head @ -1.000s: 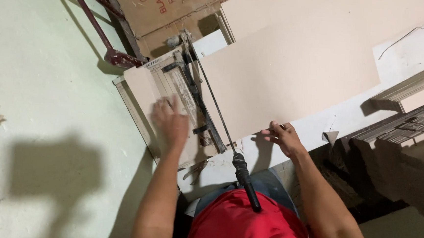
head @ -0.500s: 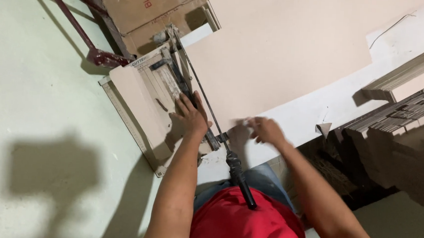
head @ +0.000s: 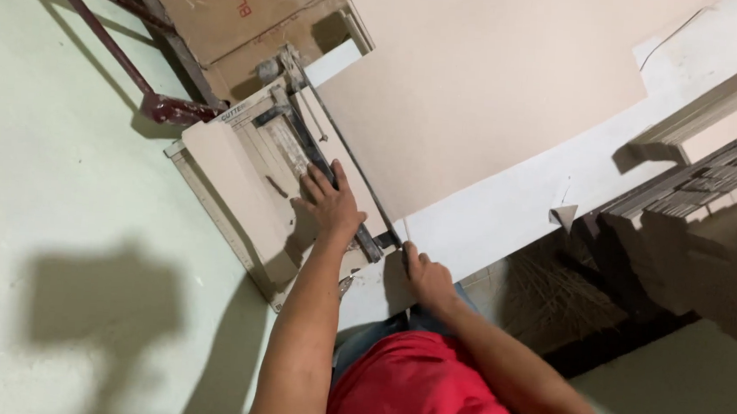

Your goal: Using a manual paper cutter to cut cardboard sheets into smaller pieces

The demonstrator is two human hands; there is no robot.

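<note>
A guillotine paper cutter (head: 214, 215) lies on the pale floor beside a white table. A large beige sheet (head: 478, 94) lies across its bed and over the table. My left hand (head: 330, 200) rests flat with fingers spread on the sheet right next to the blade rail. My right hand (head: 424, 274) is closed around the black handle at the end of the thin cutter lever (head: 347, 146), which lies low along the sheet's edge. A narrow beige strip (head: 233, 186) lies on the bed, left of my left hand.
A brown cardboard box (head: 218, 10) and a dark red metal frame (head: 98, 20) stand behind the cutter. Stacks of beige strips (head: 715, 109) and dark grey strips (head: 701, 202) sit at the right by the white table (head: 513, 216).
My right hand left the sheet's near edge and took the lever handle, and the lever came down. My left hand moved from the strip to the blade rail.
</note>
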